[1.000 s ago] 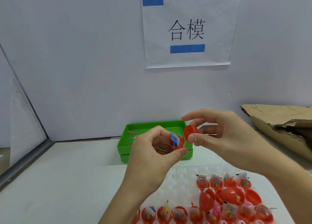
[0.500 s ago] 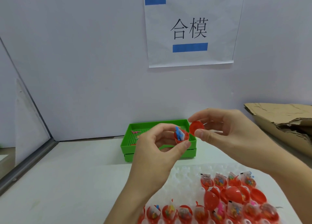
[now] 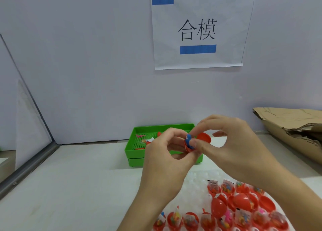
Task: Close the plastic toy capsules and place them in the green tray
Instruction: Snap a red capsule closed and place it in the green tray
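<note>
Capsule halves (image 3: 196, 142) meeting in mid-air over the near edge of the green tray (image 3: 137, 154). Left hand (image 3: 167, 159) pinches the lower half, a blue toy (image 3: 189, 140) poking out of it; right hand (image 3: 231, 143) pinches the red cap (image 3: 203, 137), tilted against the lower half, thumb pressing on the toy. Halves touching but not seated; the toy looks likely to foul the seam until tucked in.

Green tray sits at the far middle of the worktop (image 3: 69, 187), holding a few small bits, red and pink; whether any is a finished capsule cannot be told.

Near right: a clear blister sheet (image 3: 196, 178) with many open red halves (image 3: 191, 220) loaded with packets, plus loose red caps (image 3: 218, 207).

Judgement: early in the task, most capsules left to close.
</note>
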{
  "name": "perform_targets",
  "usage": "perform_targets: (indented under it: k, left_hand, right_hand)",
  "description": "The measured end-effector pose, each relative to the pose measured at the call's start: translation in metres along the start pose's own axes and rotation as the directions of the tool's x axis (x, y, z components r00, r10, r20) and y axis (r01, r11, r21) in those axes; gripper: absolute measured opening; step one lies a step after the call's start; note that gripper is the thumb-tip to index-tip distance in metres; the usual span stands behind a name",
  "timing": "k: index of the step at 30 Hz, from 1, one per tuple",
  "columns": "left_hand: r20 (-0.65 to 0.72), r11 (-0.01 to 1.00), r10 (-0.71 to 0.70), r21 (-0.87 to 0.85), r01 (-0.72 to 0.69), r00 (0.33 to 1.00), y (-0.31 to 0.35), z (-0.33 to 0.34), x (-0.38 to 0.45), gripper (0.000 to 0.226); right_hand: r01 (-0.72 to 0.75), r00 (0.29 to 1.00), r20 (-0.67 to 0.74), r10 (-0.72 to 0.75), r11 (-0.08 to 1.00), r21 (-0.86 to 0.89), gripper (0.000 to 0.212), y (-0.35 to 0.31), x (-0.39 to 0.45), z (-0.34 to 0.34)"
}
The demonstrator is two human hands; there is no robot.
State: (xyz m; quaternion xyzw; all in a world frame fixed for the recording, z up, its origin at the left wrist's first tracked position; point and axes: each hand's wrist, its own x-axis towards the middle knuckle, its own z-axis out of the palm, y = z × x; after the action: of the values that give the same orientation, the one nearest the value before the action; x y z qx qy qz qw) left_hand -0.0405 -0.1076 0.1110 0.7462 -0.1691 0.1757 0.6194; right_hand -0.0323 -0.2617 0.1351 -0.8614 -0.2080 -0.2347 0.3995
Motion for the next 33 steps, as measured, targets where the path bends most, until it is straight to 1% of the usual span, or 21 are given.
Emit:
perform_targets:
  k: [4, 7, 9, 10, 11, 12, 13, 14, 15, 16, 17, 19, 22, 25, 29, 33]
  left_hand:
    - [-0.007, 1.000, 0.000, 0.029, 0.000, 1.000, 0.000, -0.001, 0.001, 0.021]
    - [-0.015, 1.000, 0.000, 0.022, 0.001, 1.000, -0.001, -0.002, 0.002, 0.023]
    - [-0.014, 1.000, 0.003, -0.001, -0.003, 1.000, -0.001, -0.002, 0.003, 0.021]
    - [-0.013, 1.000, 0.004, -0.023, -0.004, 1.000, -0.002, -0.003, 0.003, 0.020]
    - [-0.012, 0.999, 0.001, -0.047, -0.001, 1.000, -0.002, -0.004, 0.003, 0.018]
    - [-0.014, 0.998, -0.005, -0.068, 0.004, 1.000, -0.002, -0.005, 0.003, 0.018]
    - [-0.016, 0.996, -0.012, -0.085, 0.010, 1.000, -0.002, -0.005, 0.004, 0.017]
    - [-0.017, 0.995, -0.018, -0.098, 0.017, 1.000, -0.002, -0.005, 0.004, 0.017]
    - [-0.019, 0.994, -0.025, -0.108, 0.023, 1.000, -0.002, -0.005, 0.004, 0.017]
    - [-0.021, 0.993, -0.031, -0.116, 0.029, 0.999, -0.003, -0.005, 0.004, 0.017]
    - [-0.021, 0.992, -0.037, -0.121, 0.034, 0.999, -0.003, -0.005, 0.004, 0.016]
    - [-0.018, 0.992, -0.041, -0.120, 0.038, 0.999, -0.004, -0.005, 0.004, 0.016]
    - [0.002, 0.995, -0.033, -0.097, 0.033, 0.999, -0.004, -0.005, 0.003, 0.016]
    - [0.014, 0.997, -0.046, -0.063, 0.047, 0.999, -0.005, -0.004, 0.003, 0.017]
    - [0.018, 0.998, -0.046, -0.041, 0.047, 0.999, -0.006, -0.004, 0.004, 0.016]
    - [0.022, 0.999, -0.023, -0.034, 0.024, 0.999, -0.007, -0.004, 0.004, 0.015]
  right_hand:
    - [-0.016, 1.000, 0.012, 0.016, 0.999, 0.029, 0.014, -0.001, 0.001, -0.004]
    - [-0.027, 0.999, -0.039, 0.029, 0.998, 0.056, 0.017, 0.003, 0.003, -0.009]
    - [-0.103, 0.992, -0.062, 0.108, 0.992, 0.072, 0.018, 0.013, 0.005, -0.014]
    - [-0.182, 0.982, -0.025, 0.187, 0.975, 0.125, 0.022, 0.018, 0.006, -0.016]
    - [-0.279, 0.960, 0.057, 0.273, 0.934, 0.224, 0.025, 0.022, 0.006, -0.018]
    - [-0.382, 0.924, 0.166, 0.345, 0.859, 0.340, 0.027, 0.026, 0.006, -0.018]
    - [-0.466, 0.884, 0.276, 0.378, 0.767, 0.442, 0.027, 0.029, 0.006, -0.019]
    - [-0.519, 0.854, 0.360, 0.376, 0.680, 0.518, 0.026, 0.030, 0.006, -0.020]
    - [-0.537, 0.841, 0.413, 0.349, 0.623, 0.568, 0.030, 0.031, 0.006, -0.021]
    - [-0.531, 0.844, 0.439, 0.308, 0.598, 0.601, 0.035, 0.031, 0.005, -0.022]
    - [-0.504, 0.857, 0.441, 0.266, 0.605, 0.616, 0.036, 0.032, 0.005, -0.023]
    - [-0.435, 0.893, 0.395, 0.218, 0.648, 0.625, 0.033, 0.032, 0.006, -0.023]
    - [-0.367, 0.924, 0.329, 0.195, 0.690, 0.624, 0.035, 0.031, 0.006, -0.021]
    - [-0.316, 0.937, 0.318, 0.145, 0.737, 0.597, 0.033, 0.028, 0.006, -0.019]
    - [-0.226, 0.960, 0.258, 0.108, 0.843, 0.487, 0.027, 0.026, 0.005, -0.016]
    - [-0.196, 0.965, 0.251, 0.081, 0.854, 0.481, 0.028, 0.022, 0.004, -0.016]
